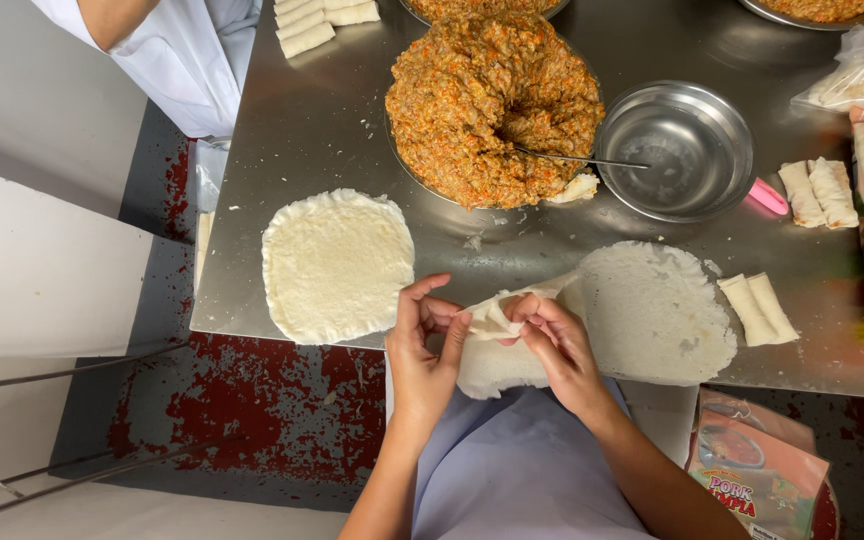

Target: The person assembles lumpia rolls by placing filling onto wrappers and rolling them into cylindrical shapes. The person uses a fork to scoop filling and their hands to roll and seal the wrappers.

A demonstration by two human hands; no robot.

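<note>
Left hand (pixel 422 345) and right hand (pixel 557 345) pinch folded edge of thin white wrapper (pixel 642 315) at near edge of steel surface (pixel 312 120). Wrapper stack (pixel 337 265) lies left of hands. Mound of orange filling (pixel 487 95) behind, spoon (pixel 577 158) stuck in; empty metal bowl (pixel 677 150) beside; two finished rolls (pixel 760 308) right.

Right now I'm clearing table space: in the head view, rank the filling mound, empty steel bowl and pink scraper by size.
1. filling mound
2. empty steel bowl
3. pink scraper, though the bowl partly hides it
</note>
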